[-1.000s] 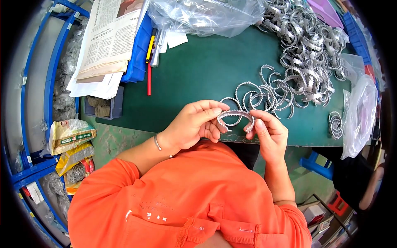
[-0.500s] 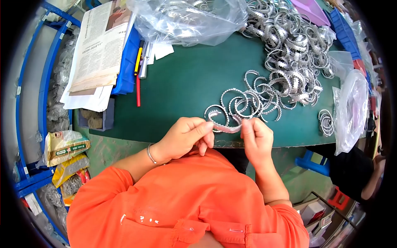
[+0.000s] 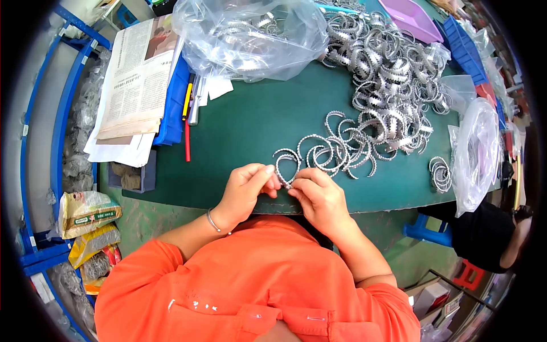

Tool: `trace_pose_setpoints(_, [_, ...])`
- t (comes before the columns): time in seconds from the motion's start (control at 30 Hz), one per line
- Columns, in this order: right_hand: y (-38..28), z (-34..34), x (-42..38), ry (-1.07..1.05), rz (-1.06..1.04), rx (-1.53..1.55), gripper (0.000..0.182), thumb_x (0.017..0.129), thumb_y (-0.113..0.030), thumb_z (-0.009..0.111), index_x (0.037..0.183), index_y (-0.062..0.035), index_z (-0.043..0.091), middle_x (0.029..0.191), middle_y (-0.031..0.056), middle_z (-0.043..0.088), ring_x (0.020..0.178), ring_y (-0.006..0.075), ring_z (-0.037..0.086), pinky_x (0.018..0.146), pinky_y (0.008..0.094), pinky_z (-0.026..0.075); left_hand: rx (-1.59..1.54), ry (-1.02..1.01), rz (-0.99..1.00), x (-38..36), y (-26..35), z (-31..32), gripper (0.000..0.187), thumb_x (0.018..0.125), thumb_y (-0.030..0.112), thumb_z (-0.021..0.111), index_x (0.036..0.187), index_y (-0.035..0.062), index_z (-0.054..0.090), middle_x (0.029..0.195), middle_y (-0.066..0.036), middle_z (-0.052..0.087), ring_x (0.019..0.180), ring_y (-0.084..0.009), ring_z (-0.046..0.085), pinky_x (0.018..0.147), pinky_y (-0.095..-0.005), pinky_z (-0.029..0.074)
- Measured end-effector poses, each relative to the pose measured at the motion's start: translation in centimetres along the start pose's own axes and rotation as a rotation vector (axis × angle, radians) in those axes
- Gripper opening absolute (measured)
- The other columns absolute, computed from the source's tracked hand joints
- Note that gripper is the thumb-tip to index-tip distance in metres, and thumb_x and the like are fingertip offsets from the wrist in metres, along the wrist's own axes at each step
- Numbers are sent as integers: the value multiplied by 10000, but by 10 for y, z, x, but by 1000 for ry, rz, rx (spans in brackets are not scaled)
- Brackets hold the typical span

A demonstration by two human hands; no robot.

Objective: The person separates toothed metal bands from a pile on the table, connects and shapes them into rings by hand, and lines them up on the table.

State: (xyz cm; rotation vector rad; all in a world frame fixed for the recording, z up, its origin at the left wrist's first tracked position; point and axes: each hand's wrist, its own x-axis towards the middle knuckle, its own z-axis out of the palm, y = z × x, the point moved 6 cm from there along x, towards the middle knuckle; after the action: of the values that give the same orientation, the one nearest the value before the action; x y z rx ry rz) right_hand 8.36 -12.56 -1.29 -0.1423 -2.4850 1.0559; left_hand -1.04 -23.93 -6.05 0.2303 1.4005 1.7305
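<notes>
- Your left hand (image 3: 246,187): thumb and fingers pinched at one end of a thin metal band (image 3: 282,181), bracelet (image 3: 213,220) on that wrist.
- Your right hand (image 3: 320,196): fingers curled in, tips closed at the band's other end; its exact grip is partly hidden, can't tell more.
- Band sits between your fingertips, over the near edge of the green table (image 3: 245,125). Overlaps a ring behind it in view, so its full outline is unclear.
- Just beyond your hands: loose toothed rings (image 3: 342,145), overlapping, running up right into the big ring pile (image 3: 393,80).
- Small ring stack (image 3: 440,174) right of those, apart from the pile, near a clear bag (image 3: 478,154).
- Far side: large plastic bag (image 3: 250,40) with metal parts inside.
- Left: newspaper (image 3: 134,80) on a blue bin (image 3: 174,108); yellow marker (image 3: 187,101) and red pen (image 3: 187,142) beside it.
</notes>
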Motion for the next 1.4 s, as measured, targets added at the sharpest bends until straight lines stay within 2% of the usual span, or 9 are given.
trace_pose_setpoints(0.17, [23,-7,-17,-85,409,759,13,828,3,584,836,-2,575,821,60,609,725,106,566,663,246,453,-91,56,78,1,-3,-9,291,934,175,448,702,6,494,728,-95,544,596,-147,506,583,-278,457])
trace_pose_setpoints(0.23, [25,-28,-16,43,317,836,32,810,23,593,828,3,575,822,74,606,735,123,568,667,247,454,-36,62,81,-1,-2,-10,288,934,173,449,705,4,493,726,-95,539,597,-148,507,576,-280,457])
trace_pose_setpoints(0.4, [42,-163,-13,692,16,-126,86,740,43,622,744,-8,553,778,79,532,753,192,494,691,278,411,-63,34,147,-1,-6,-11,263,935,141,443,726,-7,503,749,-98,555,602,-138,523,579,-269,472])
trace_pose_setpoints(0.57, [106,-309,-46,1121,252,-710,119,820,-107,629,826,9,604,748,80,572,621,161,515,586,295,433,-81,-3,169,-2,-5,-9,251,931,133,453,728,-6,505,762,-96,559,610,-124,521,583,-258,472])
trace_pose_setpoints(0.73, [149,-351,-55,967,364,-840,234,839,-109,579,1047,-5,604,970,133,610,735,182,573,651,297,465,321,50,407,-11,2,-3,84,816,28,606,870,13,544,905,-58,539,682,-71,517,582,-216,437])
trace_pose_setpoints(0.8, [117,-312,-35,918,312,-703,224,846,-88,569,1053,-7,602,986,88,593,706,131,547,634,264,455,820,12,474,-20,28,13,279,722,-25,662,968,24,540,943,-51,502,717,-108,516,617,-236,432])
trace_pose_setpoints(0.93, [66,-199,-4,669,32,-282,169,826,21,553,984,-2,610,985,72,584,744,139,551,649,218,445,1045,-75,664,-14,24,17,196,706,18,686,868,31,577,923,-83,494,766,-192,526,637,-286,445])
trace_pose_setpoints(1.13, [7,-63,5,113,-114,64,230,722,75,636,937,-6,620,942,114,602,742,164,568,574,240,465,641,-143,386,-10,21,0,110,767,-5,649,796,3,544,911,-70,499,739,-137,516,613,-243,449])
trace_pose_setpoints(1.4, [8,-6,0,-6,156,495,425,775,61,602,1189,23,509,1128,140,560,717,123,569,590,222,474,-302,-440,-90,-24,17,6,149,850,112,616,876,11,510,849,-72,508,649,-112,483,578,-238,443])
